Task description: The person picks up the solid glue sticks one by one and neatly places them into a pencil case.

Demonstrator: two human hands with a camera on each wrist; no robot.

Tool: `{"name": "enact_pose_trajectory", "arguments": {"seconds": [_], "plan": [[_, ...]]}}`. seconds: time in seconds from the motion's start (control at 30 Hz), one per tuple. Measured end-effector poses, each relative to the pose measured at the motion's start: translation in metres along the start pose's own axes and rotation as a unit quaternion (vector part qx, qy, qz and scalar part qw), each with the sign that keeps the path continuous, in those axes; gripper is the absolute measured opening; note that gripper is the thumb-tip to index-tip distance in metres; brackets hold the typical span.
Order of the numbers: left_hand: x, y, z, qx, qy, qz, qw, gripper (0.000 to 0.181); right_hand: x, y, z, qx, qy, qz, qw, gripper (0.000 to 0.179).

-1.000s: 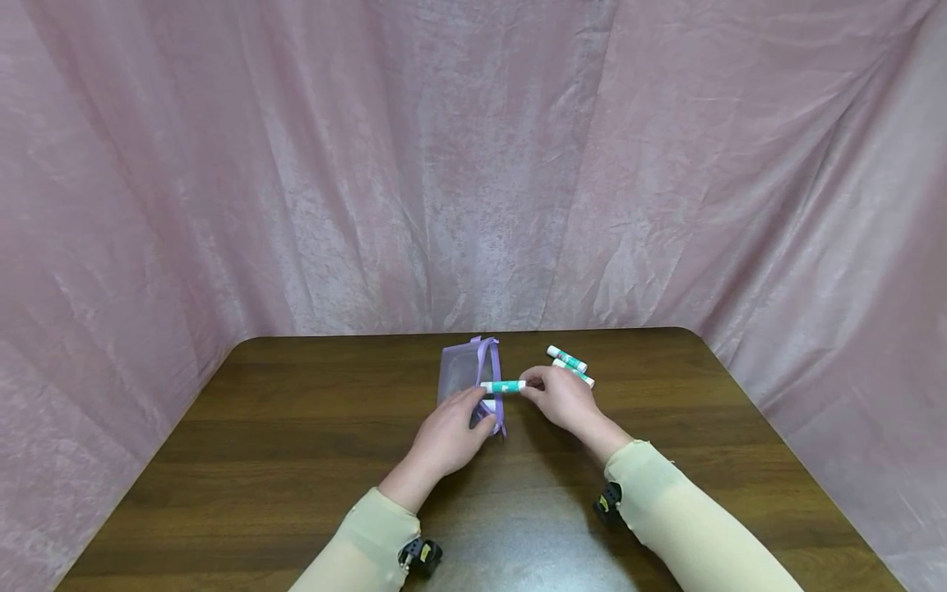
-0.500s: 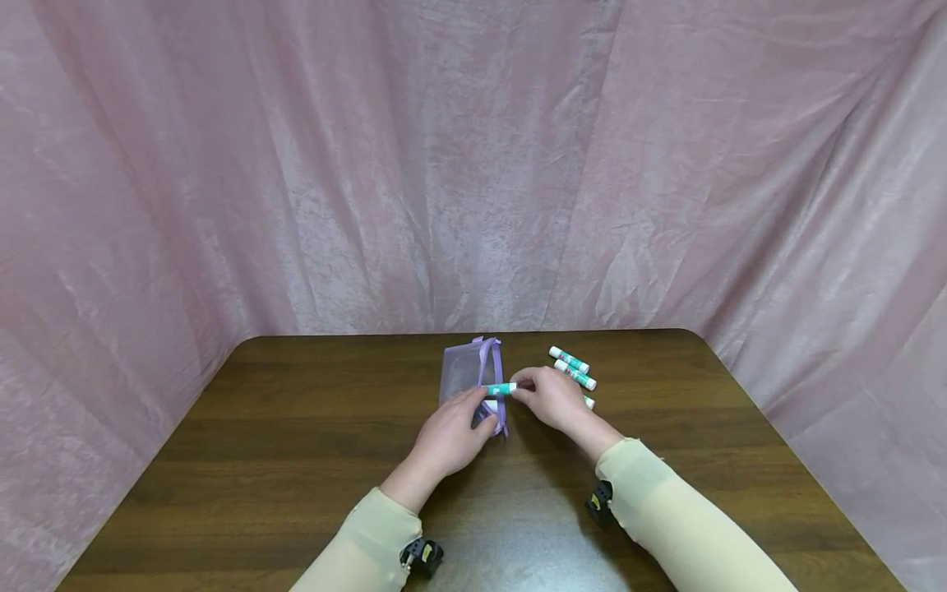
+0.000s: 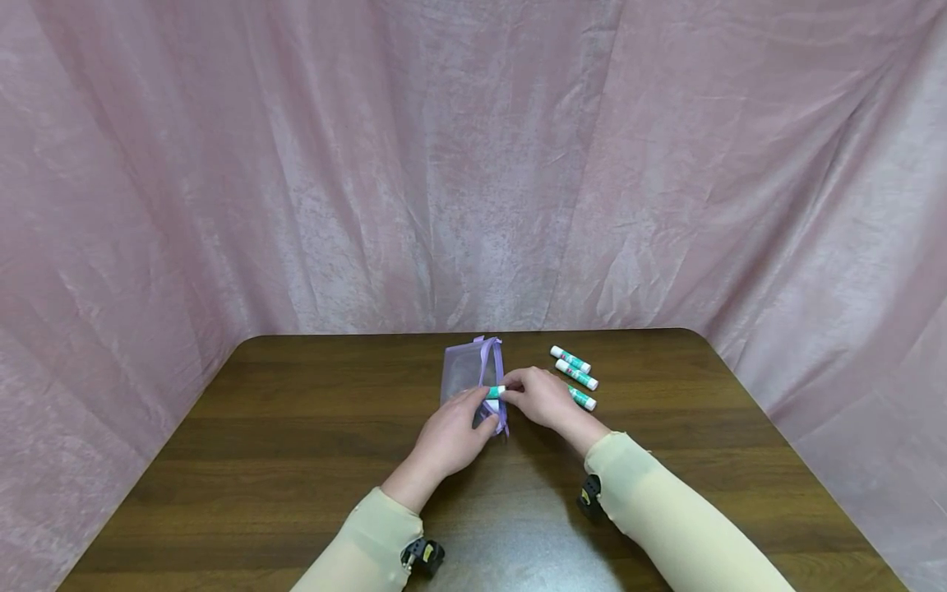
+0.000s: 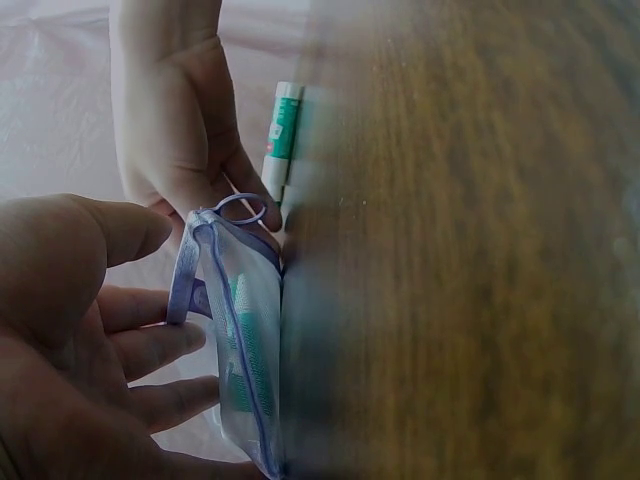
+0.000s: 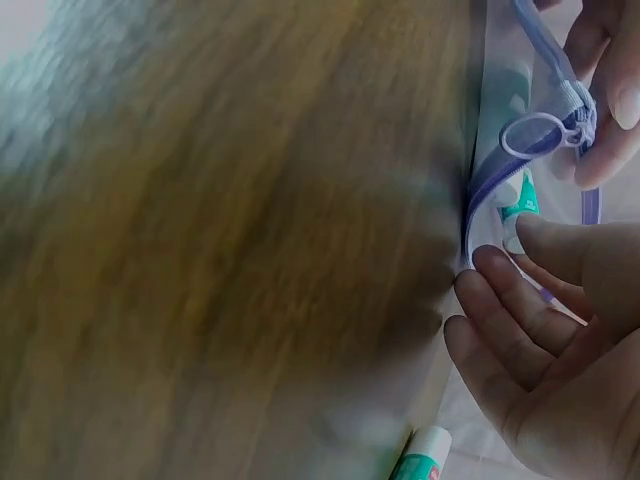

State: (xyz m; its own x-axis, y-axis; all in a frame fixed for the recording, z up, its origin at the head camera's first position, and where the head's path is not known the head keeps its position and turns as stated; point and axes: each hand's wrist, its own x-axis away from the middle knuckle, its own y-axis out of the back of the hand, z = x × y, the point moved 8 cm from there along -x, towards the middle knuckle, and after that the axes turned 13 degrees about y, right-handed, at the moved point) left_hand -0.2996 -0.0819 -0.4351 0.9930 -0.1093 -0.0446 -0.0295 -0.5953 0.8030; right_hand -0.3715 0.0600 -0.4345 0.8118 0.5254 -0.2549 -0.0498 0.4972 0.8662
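Glue stick in the mouth of a purple-trimmed mesh pouch: its white end is pinched between the thumb and fingers of the right hand, while its green body reaches in past the trim. The other fingers of that hand are bent and close together, with their tips beside the pouch's edge. The left hand is at the near end of the pouch, its thumb well apart from the fingers; these are spread and slightly bent, with tips touching the raised upper layer, so that the mouth gapes toward the right hand. A ring hangs at the zip's end, between the two hands. Just below the pinched stick, the white end of a second stick shows inside the mouth. Green shows through the mesh in the left wrist view, but I cannot tell which stick it belongs to. Three more sticks lie on the wooden table, right of the pouch: the far stick and middle stick side by side, the near stick partly hidden by the right hand. Both sleeves are pale, and a pink curtain hangs behind the table.
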Motion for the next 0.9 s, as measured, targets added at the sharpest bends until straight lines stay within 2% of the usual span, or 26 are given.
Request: {"name": "enact_pose_trajectory", "arguments": {"seconds": [0.4,0.63,0.9], "plan": [[-0.001,0.000,0.001,-0.001,-0.001,0.004,1.0000,0.055,-0.004,-0.009,0.004,-0.010,0.003,0.021,0.9997,0.018],[-0.001,0.000,0.001,-0.006,-0.001,0.006,1.0000,0.055,-0.004,-0.012,0.007,0.004,0.012,0.025,0.9996,0.021],[-0.002,0.000,0.001,-0.004,-0.004,0.005,1.0000,0.054,-0.004,-0.014,0.012,0.016,0.033,0.013,0.9992,0.017]]}}
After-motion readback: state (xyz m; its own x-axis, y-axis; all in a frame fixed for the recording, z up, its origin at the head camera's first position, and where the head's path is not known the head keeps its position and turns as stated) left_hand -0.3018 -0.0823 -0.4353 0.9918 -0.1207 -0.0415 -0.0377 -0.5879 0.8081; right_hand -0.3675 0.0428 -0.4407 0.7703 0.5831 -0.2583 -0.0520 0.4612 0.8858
